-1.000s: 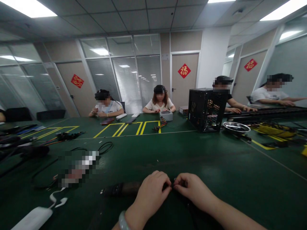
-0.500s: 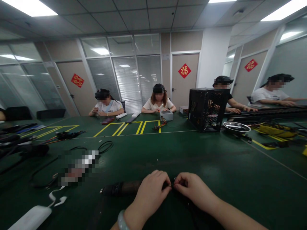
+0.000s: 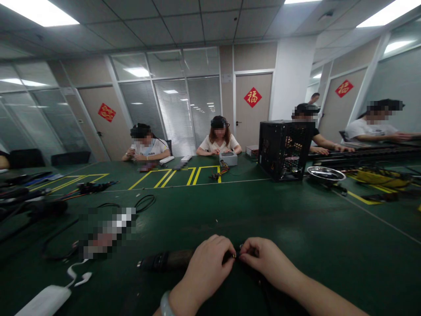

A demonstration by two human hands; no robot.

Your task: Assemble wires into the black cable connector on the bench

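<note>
My left hand point(image 3: 208, 265) and my right hand point(image 3: 263, 259) meet low in the view, close together above the green mat. Their fingertips pinch a small black cable connector point(image 3: 234, 255) with a tiny metal glint, though the fingers hide most of it. A thick black sleeved cable bundle point(image 3: 166, 260) lies to the left under my left hand. A dark cable point(image 3: 263, 285) runs from my fingers down towards me. A pale beaded bracelet point(image 3: 166, 305) circles my left wrist.
The green work mat point(image 3: 296, 219) spreads ahead, with loose black cables point(image 3: 98, 219) and a white adapter point(image 3: 44, 302) to my left. A black computer case point(image 3: 284, 151) and metal bowl point(image 3: 325, 174) stand farther off. Several co-workers sit around the table.
My hands stay nearly still on the connector. The view has shifted slightly, and a person now shows in the far doorway at the back right.
</note>
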